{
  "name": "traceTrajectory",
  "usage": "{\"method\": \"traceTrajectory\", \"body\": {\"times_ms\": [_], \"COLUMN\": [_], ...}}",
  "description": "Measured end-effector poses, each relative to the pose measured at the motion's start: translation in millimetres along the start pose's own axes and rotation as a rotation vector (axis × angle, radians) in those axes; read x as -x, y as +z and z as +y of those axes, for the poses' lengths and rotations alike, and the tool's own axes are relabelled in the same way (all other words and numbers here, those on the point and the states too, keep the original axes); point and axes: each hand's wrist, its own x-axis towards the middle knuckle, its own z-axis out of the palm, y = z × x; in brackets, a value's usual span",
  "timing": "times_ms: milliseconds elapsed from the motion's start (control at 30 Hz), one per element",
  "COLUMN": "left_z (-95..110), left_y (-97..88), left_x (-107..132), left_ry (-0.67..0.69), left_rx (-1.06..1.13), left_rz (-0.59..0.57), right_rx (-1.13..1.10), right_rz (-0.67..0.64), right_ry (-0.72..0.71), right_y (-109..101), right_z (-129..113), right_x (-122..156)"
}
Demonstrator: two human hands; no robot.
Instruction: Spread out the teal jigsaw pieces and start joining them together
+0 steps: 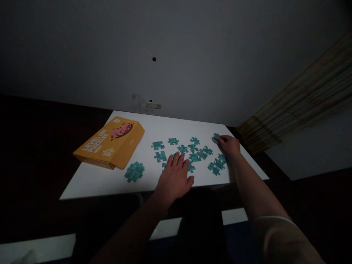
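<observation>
My left hand [174, 176] lies flat with its fingers apart, over several teal jigsaw puzzle pieces near the front of the white table [154, 183]; it partly hides them. At the right side, my right hand [230, 145] has its fingertips pinched on a teal puzzle piece [216, 137] at a small cluster there. Loose pieces [195, 157] are spread between the two hands. More pieces [218, 165] lie just in front of my right hand. To the left, a heap of teal pieces [134, 171] sits apart from the others.
A yellow puzzle box [110, 143] with its flap out lies at the table's left. Behind the table is a grey wall with a socket strip [153, 105]. A stringy curtain [297, 95] hangs at the right. The room is dim.
</observation>
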Motion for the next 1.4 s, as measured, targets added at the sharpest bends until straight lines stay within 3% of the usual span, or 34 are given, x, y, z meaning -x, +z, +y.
{"method": "traceTrajectory", "body": {"times_ms": [67, 200, 267, 300, 367, 433, 500, 600, 833, 1100, 1167, 1300, 1400], "left_z": [-1.3, -4.8, -5.5, -5.4, -4.3, -2.8, -1.3, 0.1, 5.5, 15.3, 15.3, 2.5, -13.9], "left_y": [1.9, 5.3, 4.7, 3.7, 0.9, -2.0, -4.3, -6.3, -7.7, -7.2, -13.1, -27.1, -34.6], "left_x": [0.2, -0.4, -1.4, -1.9, -2.9, -3.4, -3.3, -2.2, -4.0, -11.2, -3.1, 30.7, 53.0], "left_ry": [0.005, 0.017, 0.010, 0.005, -0.006, -0.018, -0.032, -0.030, -0.049, -0.055, -0.083, -0.300, -0.329], "left_rx": [-0.011, -0.041, -0.053, -0.058, -0.072, -0.087, -0.100, -0.111, -0.098, -0.079, -0.089, -0.114, -0.144], "left_rz": [0.014, 0.028, 0.016, 0.006, -0.021, -0.049, -0.071, -0.091, -0.127, -0.070, 0.005, 0.249, 0.271], "right_rx": [-0.070, -0.336, -0.445, -0.480, -0.462, -0.293, -0.067, 0.147, 0.192, 0.145, 0.100, 0.025, 0.020], "right_rz": [-0.020, 0.265, 0.297, 0.232, -0.022, -0.221, -0.298, -0.327, -0.416, -0.381, -0.353, -0.230, -0.179], "right_ry": [0.030, 0.129, 0.170, 0.174, 0.120, -0.042, -0.220, -0.310, -0.369, -0.378, -0.366, -0.342, -0.342], "right_y": [1.2, -9.1, -20.7, -26.3, -33.6, -34.1, -28.9, -16.7, -0.1, 3.7, 2.0, -2.8, -3.3], "right_z": [5.0, 13.0, 15.8, 16.6, 16.0, 11.6, 3.8, -10.8, -30.8, -21.0, -17.8, -15.8, -18.5], "right_x": [7.8, 8.6, 17.8, 28.1, 60.2, 100.0, 135.1, 160.7, 146.4, 140.8, 138.9, 137.8, 137.8]}}
